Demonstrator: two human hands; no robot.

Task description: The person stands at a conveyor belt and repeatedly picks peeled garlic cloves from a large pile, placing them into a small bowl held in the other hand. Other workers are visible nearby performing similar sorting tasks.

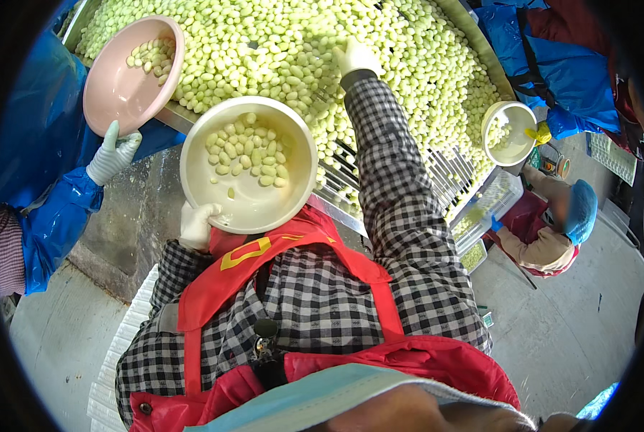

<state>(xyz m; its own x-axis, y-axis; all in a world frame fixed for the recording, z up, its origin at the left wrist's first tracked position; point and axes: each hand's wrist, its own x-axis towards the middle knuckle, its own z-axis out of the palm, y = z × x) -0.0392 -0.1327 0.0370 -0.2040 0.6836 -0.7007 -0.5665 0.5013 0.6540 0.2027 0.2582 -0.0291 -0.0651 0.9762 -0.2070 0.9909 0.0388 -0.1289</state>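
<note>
My left hand [199, 224], in a white glove, grips the lower left rim of a cream plastic basin [203, 178]. Pale green oval fruits, grape-like [268, 160], lie inside it. Stretched out over the large metal sorting table, my right hand [358, 58] in a white glove touches the thick layer of the same fruits [295, 48]. Its fingertips are among the fruits, and whether they hold one cannot be made out. Metal slats [343, 170] show through near the table's front edge, below my right forearm.
At the left, a co-worker's gloved hand [114, 154] is at a pink basin [133, 97]. Another co-worker's yellow-gloved hand [540, 133] holds a white basin [527, 124] at the right. Beyond the slats, a person in a blue cap [582, 211] reaches to a white perforated crate [503, 200].
</note>
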